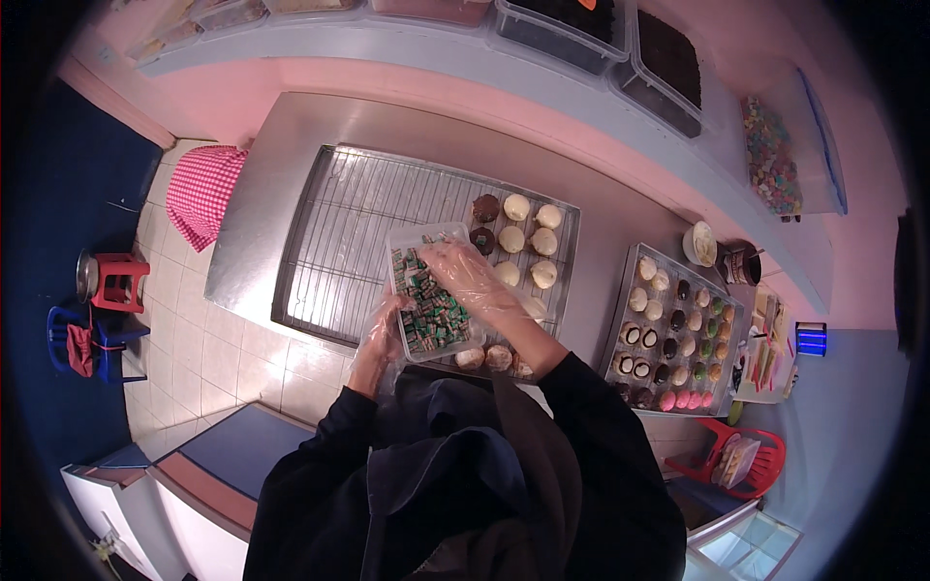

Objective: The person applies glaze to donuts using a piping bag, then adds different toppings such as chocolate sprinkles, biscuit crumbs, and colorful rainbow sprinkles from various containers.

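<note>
A clear plastic container (436, 312) full of small green and brown striped pieces is over a metal tray with a wire rack (349, 218). My left hand (385, 327), in a clear plastic glove, grips the container's left side. My right hand (465, 272), gloved too, reaches over its top edge with the fingers down at the pieces; whether they pinch one cannot be told. On the rack, to the right, stand cream-coated round pastries (511, 239) and chocolate-coated ones (485, 208); one chocolate pastry bears a greenish piece. Paler pastries (498, 357) lie near my body, partly hidden by the container.
Rows of decorated pastries fill a second tray (617, 312) on the right. Beyond it are a white bowl (700, 244) and a dark jar (740, 263). Above the steel table (407, 120) runs a shelf (407, 54) with tubs of toppings. A checkered cloth (207, 190) lies at left.
</note>
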Available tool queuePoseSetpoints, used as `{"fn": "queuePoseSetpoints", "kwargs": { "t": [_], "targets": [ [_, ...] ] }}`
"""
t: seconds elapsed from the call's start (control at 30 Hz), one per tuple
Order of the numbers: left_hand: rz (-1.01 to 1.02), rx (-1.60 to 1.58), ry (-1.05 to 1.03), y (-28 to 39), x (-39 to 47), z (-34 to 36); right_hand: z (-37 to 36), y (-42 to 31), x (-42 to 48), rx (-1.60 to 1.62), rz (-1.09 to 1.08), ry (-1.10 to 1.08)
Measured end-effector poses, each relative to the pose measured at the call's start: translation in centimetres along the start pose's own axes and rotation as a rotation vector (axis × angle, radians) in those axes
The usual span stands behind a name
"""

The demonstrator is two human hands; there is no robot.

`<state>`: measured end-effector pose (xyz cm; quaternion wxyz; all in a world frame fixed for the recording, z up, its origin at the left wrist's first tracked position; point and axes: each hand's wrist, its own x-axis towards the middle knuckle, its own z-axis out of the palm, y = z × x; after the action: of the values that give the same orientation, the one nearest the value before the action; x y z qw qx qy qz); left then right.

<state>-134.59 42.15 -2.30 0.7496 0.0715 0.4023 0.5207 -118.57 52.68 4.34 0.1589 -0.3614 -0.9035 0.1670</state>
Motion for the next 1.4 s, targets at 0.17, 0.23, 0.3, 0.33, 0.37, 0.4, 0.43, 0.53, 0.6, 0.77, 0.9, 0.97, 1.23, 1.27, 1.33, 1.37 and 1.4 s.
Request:
{"fn": "queuePoseSetpoints", "kwargs": {
  "t": [0.17, 0.23, 0.3, 0.33, 0.37, 0.4, 0.43, 0.53, 0.6, 0.77, 0.9, 0.97, 1.23, 1.27, 1.33, 1.37, 1.4],
  "targets": [
    [-0.048, -0.110, -0.012, 0.7, -1.0, 0.5, -1.2, -0.9, 0.3, 0.198, 0.131, 0.072],
    [-0.048, -0.148, -0.019, 1.0, -1.2, -0.3, -3.1, -0.5, 1.0, 0.600, 0.304, 0.175],
    [0.020, -0.102, 0.042, 1.0, -1.7, -1.4, -3.0, 2.7, 1.7, 0.492, 0.372, 0.368],
    [0.044, -0.024, 0.008, 2.6, -2.7, 0.7, -2.8, 4.9, 1.6, 0.366, 0.422, 0.415],
    [0.075, -0.009, 0.008, 2.6, -2.9, 0.6, -1.9, 7.3, 1.6, 0.265, 0.404, 0.405],
    [0.106, 0.009, 0.011, 2.5, -3.0, 0.3, -0.7, 9.8, 1.5, 0.168, 0.386, 0.397],
    [0.143, 0.026, 0.019, 2.3, -2.9, -0.4, 0.3, 11.6, 1.4, 0.110, 0.379, 0.305],
    [0.186, 0.053, 0.025, 0.9, -2.6, -3.4, 1.3, 13.0, 1.6, 0.045, 0.414, 0.115],
    [0.220, 0.070, 0.019, 0.6, -2.9, -3.0, 1.5, 12.7, 1.3, 0.157, 0.538, 0.110],
    [0.138, 0.077, 0.026, 0.3, -3.8, 0.2, -3.1, 4.4, -1.3, 0.340, 0.304, 0.487],
    [0.072, 0.131, -0.010, -3.4, -2.5, 1.8, -2.8, -1.2, -9.5, 0.352, 0.318, 0.189],
    [0.090, 0.201, -0.061, -3.6, -5.0, 7.9, -0.5, -0.7, -12.8, 0.160, 0.275, 0.311],
    [-0.245, 0.146, -0.201, -12.7, -5.6, 12.9, -4.6, -0.9, -24.0, 0.120, 0.529, 0.421],
    [-0.294, 0.123, -0.201, -14.2, -5.3, 12.6, -5.8, -0.8, -25.8, 0.219, 0.543, 0.515],
    [-0.345, 0.111, -0.195, -16.4, -5.5, 13.1, -9.6, -1.2, -29.5, 0.408, 0.712, 0.620],
    [-0.339, 0.119, -0.191, -17.3, -5.9, 13.7, -12.0, -1.3, -31.7, 0.497, 0.864, 0.629],
    [-0.334, 0.127, -0.192, -18.2, -6.3, 14.3, -12.3, 0.0, -34.8, 0.496, 0.923, 0.692]
  ]
}}
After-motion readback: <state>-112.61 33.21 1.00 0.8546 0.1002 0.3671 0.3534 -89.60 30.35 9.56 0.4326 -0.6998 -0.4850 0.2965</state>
